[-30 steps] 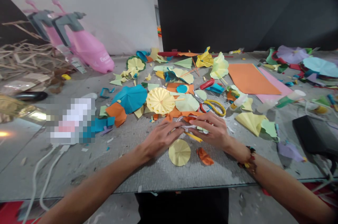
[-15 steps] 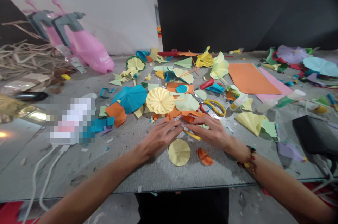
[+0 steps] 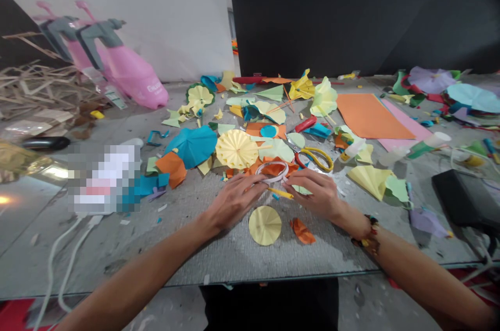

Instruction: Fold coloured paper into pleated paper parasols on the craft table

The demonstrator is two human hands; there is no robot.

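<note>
Hands: The left hand (image 3: 234, 201) and the right hand (image 3: 316, 198) were held apart on the counter (image 3: 219, 258), with their fingers pointed at each other.

Ring: A ring of white tape (image 3: 272, 170) was placed between the hands, on top of orange paper scraps (image 3: 273, 168). It was reached by the fingers of both hands, but whether it was gripped could not be told.

Stick: A thin yellow stick (image 3: 279, 193) was lying between the hands, just below the ring.

Done: Many paper shapes had been made. A yellow pleated paper round (image 3: 236, 149) was lying beyond the ring, and a flat yellow paper round (image 3: 264, 225) was lying near the person's body. A teal paper umbrella shape (image 3: 190, 147) was seen to the left.

Left: An orange paper sheet (image 3: 369, 116) and a pink paper sheet (image 3: 402, 128) were left flat and were not folded.

Count: One pair of yellow-handled scissors (image 3: 312, 159) was seen, along with two paper sheets and two yellow rounds near the hands. The small scraps seemed to be too many and too mixed up to be counted.
</note>
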